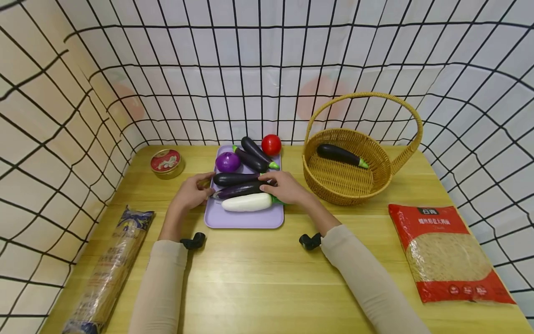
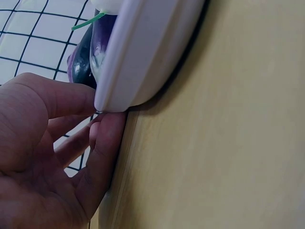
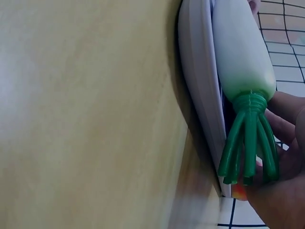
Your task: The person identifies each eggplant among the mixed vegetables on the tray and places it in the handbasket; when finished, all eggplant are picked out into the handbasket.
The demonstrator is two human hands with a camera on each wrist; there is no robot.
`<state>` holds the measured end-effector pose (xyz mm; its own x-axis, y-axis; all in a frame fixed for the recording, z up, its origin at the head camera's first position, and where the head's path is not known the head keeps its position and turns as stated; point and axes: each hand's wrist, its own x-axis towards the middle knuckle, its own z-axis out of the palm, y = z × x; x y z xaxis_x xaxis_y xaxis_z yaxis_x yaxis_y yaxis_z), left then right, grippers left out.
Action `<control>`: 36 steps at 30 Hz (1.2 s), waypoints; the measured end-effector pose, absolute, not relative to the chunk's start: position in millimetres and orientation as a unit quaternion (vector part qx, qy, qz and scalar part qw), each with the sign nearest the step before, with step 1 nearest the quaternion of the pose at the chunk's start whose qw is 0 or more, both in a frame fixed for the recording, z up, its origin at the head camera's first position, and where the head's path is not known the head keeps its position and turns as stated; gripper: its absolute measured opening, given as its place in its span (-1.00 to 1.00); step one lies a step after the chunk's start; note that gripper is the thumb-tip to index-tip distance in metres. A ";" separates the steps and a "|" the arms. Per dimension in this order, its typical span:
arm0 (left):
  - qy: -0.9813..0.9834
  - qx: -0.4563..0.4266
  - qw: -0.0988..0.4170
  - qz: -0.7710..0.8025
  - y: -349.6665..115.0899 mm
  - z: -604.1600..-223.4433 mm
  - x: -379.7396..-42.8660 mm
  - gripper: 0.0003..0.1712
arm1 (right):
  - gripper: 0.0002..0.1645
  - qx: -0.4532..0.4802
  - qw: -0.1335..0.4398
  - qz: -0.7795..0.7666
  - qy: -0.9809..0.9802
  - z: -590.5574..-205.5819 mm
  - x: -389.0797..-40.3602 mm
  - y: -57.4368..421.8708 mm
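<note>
My left hand is at the left edge of a lilac tray, its fingertips and thumb around the rim. Toward the tray's right side, my right hand holds the right end of a purple eggplant; its fingers hide that end. Just behind lies a black eggplant, its stem end partly covered. In front, a white radish lies with green leaves beside the right hand. Farther back on the tray are two more eggplants, a purple onion and a tomato.
At the right stands a wicker basket with a tall handle and one eggplant inside. A red noodle bag lies nearer. On the left are a round tin and a long pasta pack. Black wire mesh surrounds the wooden table.
</note>
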<state>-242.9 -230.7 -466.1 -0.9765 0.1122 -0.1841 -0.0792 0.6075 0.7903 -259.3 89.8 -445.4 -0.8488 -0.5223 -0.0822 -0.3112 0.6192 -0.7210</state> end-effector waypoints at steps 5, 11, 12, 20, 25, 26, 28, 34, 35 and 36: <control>0.889 0.004 0.107 0.445 -230.2 -467.5 -242.2 -0.32 | -0.49 -0.249 0.140 -0.373 0.883 -442.0 -258.0 92.9; 0.889 0.003 0.111 0.444 -230.3 -467.3 -242.2 -0.32 | -0.56 -0.252 0.136 -0.391 0.875 -438.8 -257.1 96.0; 0.890 0.003 0.111 0.443 -230.2 -467.2 -241.9 -0.32 | -0.56 -0.252 0.136 -0.394 0.874 -438.3 -257.0 96.4; 0.888 0.000 0.111 0.446 -228.8 -465.1 -240.6 -0.32 | -0.46 -0.243 0.138 -0.413 0.867 -431.5 -254.8 104.9; 0.888 -0.002 0.112 0.446 -227.6 -462.6 -241.2 -0.32 | -0.47 -0.234 0.124 -0.413 0.872 -426.2 -249.8 117.5; 0.888 -0.002 0.113 0.446 -227.5 -462.4 -241.5 -0.32 | -0.48 -0.232 0.119 -0.416 0.871 -425.3 -248.4 120.0; 0.888 -0.003 0.115 0.445 -227.5 -462.2 -241.5 -0.31 | -0.49 -0.228 0.108 -0.423 0.870 -423.3 -245.1 125.9; 0.888 -0.003 0.118 0.445 -228.4 -462.1 -240.7 -0.30 | -0.54 -0.227 0.076 -0.462 0.854 -411.8 -234.9 146.0; 0.888 -0.003 0.118 0.444 -228.3 -462.0 -240.6 -0.30 | -0.54 -0.225 0.073 -0.471 0.850 -409.3 -233.1 150.2; 0.888 -0.003 0.119 0.444 -228.3 -462.1 -240.5 -0.30 | -0.54 -0.224 0.066 -0.474 0.849 -407.5 -231.6 155.2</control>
